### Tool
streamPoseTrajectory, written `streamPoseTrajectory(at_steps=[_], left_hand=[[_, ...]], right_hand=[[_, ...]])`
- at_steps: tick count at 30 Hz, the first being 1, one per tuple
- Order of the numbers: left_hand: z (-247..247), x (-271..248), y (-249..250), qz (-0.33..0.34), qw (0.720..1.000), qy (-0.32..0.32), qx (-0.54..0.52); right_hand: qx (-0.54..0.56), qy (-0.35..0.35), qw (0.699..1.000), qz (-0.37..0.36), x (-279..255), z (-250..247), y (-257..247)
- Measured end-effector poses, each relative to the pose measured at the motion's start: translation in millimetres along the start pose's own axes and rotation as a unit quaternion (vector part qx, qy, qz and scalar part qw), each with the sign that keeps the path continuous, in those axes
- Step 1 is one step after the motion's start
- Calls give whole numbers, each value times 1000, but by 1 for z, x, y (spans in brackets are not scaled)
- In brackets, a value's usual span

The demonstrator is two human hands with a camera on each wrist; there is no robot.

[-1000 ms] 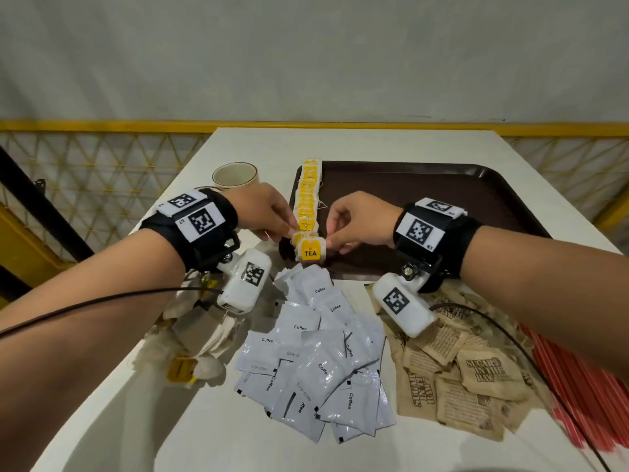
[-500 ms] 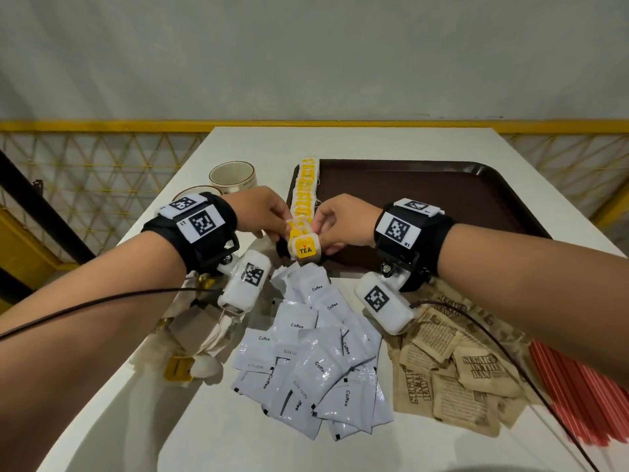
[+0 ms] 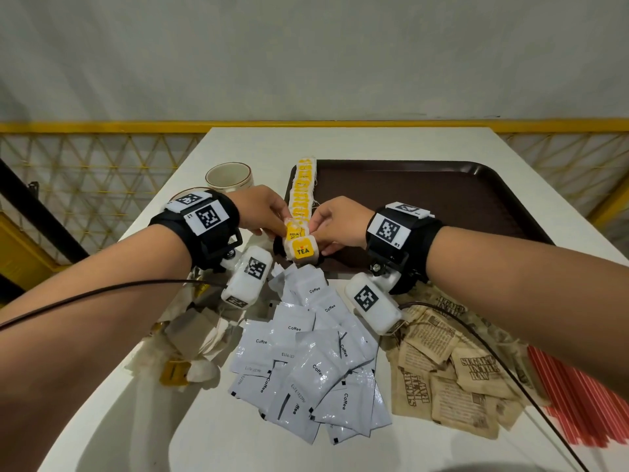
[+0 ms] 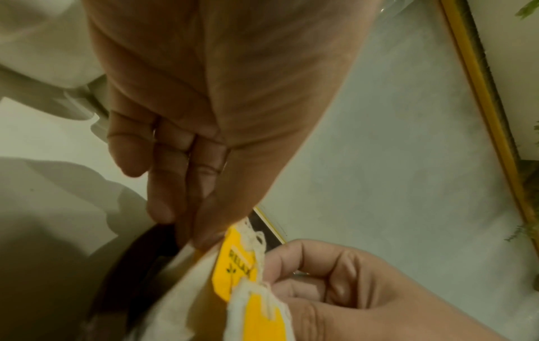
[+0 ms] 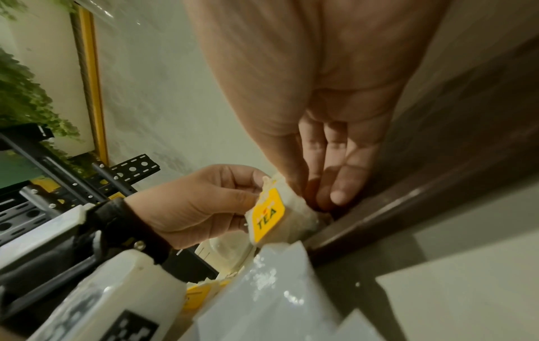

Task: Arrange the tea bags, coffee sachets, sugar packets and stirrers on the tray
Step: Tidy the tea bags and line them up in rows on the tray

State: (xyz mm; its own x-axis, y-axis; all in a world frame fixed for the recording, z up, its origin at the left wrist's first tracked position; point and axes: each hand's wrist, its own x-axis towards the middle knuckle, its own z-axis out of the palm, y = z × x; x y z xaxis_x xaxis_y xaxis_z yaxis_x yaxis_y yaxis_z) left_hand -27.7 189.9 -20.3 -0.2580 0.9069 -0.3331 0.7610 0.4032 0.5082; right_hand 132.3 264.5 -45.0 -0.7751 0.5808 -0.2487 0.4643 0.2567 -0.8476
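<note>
Both of my hands meet at the near left corner of the tray point(image 3: 442, 199): my left hand point(image 3: 258, 212) pinches the nearest tea bag point(image 3: 301, 252) from the left, thumb against fingers on its edge, and my right hand point(image 3: 337, 221) pinches it from the right, fingers curled in on the paper. From the right wrist view its yellow TEA label faces up and the bag sits just inside the tray's near rim.

Going by size from that tray, the white table point(image 3: 340, 141) carries it and everything else. The tray itself is dark brown, and its bed right of the tea is bare plastic. Near of the tray, at the middle, lies a loose heap of white coffee sachets point(image 3: 306, 366), overlapping every which way. Right of those, also near of the tray, sit the brown sugar packets point(image 3: 459, 379), and farther right the red stirrers point(image 3: 578, 396) at the table edge. Along the tray's left side runs a row of tea bags point(image 3: 304, 189), yellow labels up, ending at the one I grip. Left of the tray's near corner lies a pile of loose tea bags point(image 3: 190, 338), and a cup point(image 3: 228, 177) stands left of the tray's far end.
</note>
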Motion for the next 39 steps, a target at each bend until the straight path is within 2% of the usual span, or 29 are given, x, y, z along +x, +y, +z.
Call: streamPoseTrajectory(at_steps=[5, 8, 16, 20, 26, 31, 35, 39], left_hand=[[7, 4, 2, -9, 998, 57, 15], [6, 4, 4, -20, 997, 69, 7], [-7, -8, 2, -36, 999, 26, -15], [0, -8, 2, -39, 999, 7, 13], [8, -1, 5, -39, 997, 16, 68], [5, 2, 3, -47, 998, 8, 43], [-2, -3, 2, -43, 998, 31, 13], [-1, -12, 4, -31, 997, -23, 70]], right_hand=[[7, -5, 999, 38, -1, -7, -5], [42, -10, 997, 66, -3, -11, -9], [40, -14, 997, 64, -10, -13, -13], [20, -51, 996, 67, -14, -10, -15], [-6, -43, 998, 35, -13, 2, -11], [-3, -27, 999, 25, -11, 6, -11], [-7, -33, 999, 29, -13, 8, -11], [11, -53, 997, 53, -11, 5, -14]])
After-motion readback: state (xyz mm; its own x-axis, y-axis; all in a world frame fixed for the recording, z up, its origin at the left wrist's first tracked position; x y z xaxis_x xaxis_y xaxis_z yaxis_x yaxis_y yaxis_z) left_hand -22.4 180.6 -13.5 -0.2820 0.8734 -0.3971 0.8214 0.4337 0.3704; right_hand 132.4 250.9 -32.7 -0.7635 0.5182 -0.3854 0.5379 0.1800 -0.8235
